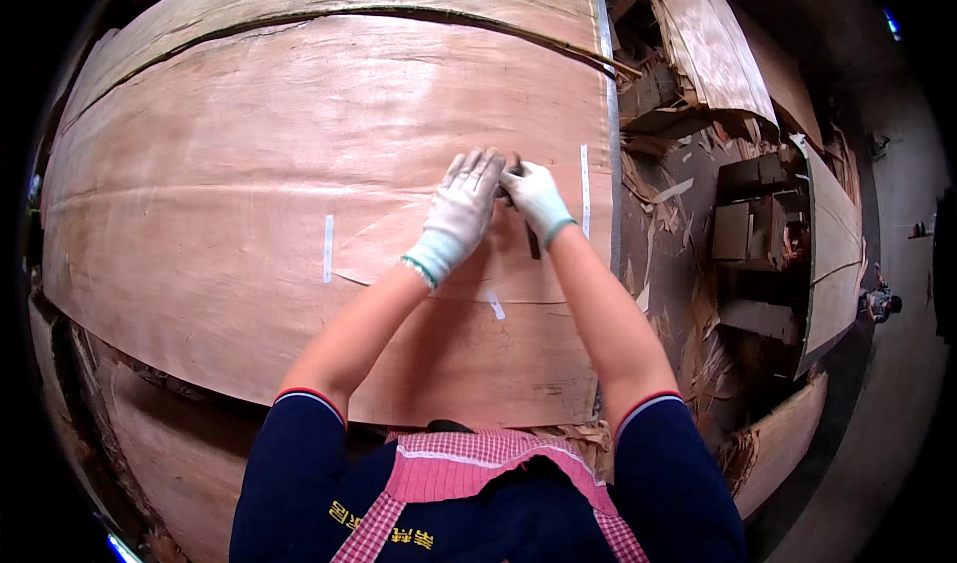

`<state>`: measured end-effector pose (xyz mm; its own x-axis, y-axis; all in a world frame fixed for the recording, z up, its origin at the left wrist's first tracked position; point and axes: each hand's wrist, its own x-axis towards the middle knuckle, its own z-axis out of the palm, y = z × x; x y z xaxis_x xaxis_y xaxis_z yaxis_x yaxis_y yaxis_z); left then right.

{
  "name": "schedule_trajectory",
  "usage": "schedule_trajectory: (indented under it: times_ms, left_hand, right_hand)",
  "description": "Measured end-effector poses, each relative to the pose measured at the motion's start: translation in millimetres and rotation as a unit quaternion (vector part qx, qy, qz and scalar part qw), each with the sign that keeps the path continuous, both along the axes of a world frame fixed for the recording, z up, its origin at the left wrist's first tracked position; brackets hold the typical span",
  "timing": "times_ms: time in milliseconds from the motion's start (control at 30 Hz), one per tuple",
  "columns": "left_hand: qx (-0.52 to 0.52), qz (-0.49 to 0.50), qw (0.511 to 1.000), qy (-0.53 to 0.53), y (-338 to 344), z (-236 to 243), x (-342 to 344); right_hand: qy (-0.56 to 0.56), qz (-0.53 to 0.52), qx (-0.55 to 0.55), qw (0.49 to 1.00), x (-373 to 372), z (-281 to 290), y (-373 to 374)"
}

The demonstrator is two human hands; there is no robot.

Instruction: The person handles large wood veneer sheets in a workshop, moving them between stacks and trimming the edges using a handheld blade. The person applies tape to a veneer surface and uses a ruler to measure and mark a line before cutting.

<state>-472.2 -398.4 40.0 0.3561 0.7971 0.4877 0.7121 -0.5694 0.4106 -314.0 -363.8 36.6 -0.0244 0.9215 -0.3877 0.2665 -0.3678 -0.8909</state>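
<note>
A broad reddish-brown wood veneer sheet [229, 144] lies in front of me, with a crease running across it. Both my hands wear white gloves with green cuffs. My left hand [459, 212] reaches over the middle of the sheet, its fingers stretched out close together beside my right hand. Curled closed, my right hand [539, 198] grips a small dark tool [515, 167]; its exact kind is mostly hidden by the fingers. A narrow dark strip [533, 241] shows just below that hand. White tape strips [328, 248] stick to the veneer on either side of my hands and nearer me.
A long dark split [349, 11] crosses the far part of the veneer. Along the right runs a grey edge [609, 95]. Beyond it are torn veneer scraps [678, 189], stacked wood blocks [750, 232] and a leaning veneer sheet [835, 254].
</note>
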Motion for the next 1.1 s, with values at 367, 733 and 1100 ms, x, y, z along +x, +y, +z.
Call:
schedule_trajectory:
  times_ms: [367, 733, 1100]
  left_hand:
    - [-0.115, 0.185, 0.942, -0.255, -40.7, -12.4, -75.6]
    - [-0.243, 0.012, 0.969, -0.042, -327.9, 34.2, 61.5]
    - [-0.135, 0.187, 0.973, 0.019, -375.7, 66.0, 114.9]
  right_hand:
    - [-0.120, -0.048, -0.108, 0.986, 169.8, 28.4, -209.5]
    - [-0.004, -0.086, -0.129, 0.988, 208.8, 4.2, -385.5]
    - [0.235, 0.107, -0.114, 0.959, 202.4, 118.2, -346.8]
